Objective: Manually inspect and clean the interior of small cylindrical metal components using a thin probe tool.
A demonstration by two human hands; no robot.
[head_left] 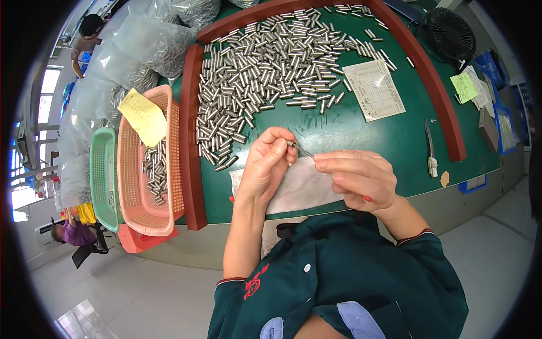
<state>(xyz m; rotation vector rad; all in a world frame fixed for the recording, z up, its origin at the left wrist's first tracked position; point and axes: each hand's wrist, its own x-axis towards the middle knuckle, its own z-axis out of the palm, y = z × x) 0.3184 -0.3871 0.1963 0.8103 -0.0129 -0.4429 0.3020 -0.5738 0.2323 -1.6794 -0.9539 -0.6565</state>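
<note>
Left hand [270,164]: at the centre of the frame, its thumb and fingers pinched on a small metal pin [291,143], most of which the fingertips cover.
Right hand [361,178]: just right of centre, its thumb and fingers pinched on a thin dark rod [305,152]; a small red tip [367,198] shows beneath the hand.
Between the hands: the rod slants up to the left and its far end meets the pin, or lies right at it; the hands themselves are near each other but apart.
Cloth: a pale cloth [305,186] lies flat below and behind the hands, on the green table [418,152].
Pile: many loose metal pins [271,62] spread over the upper middle of the frame, inside a red-brown wooden border [195,169].
Paper: a printed sheet [374,89] lies right of the pile, upper right of centre.
Baskets: at the left, a pink basket [149,214] holds more pins, with a yellow note [144,117] across its upper part; a green basket [101,169] stands just beside it.
Bags: clear plastic bags [147,42] fill the upper left.
Right side: a knife [430,150] lies near a beige scrap [445,179]; a black fan [450,34] stands at upper right.
Others: one person [87,37] at upper left, another [76,233] at lower left.
</note>
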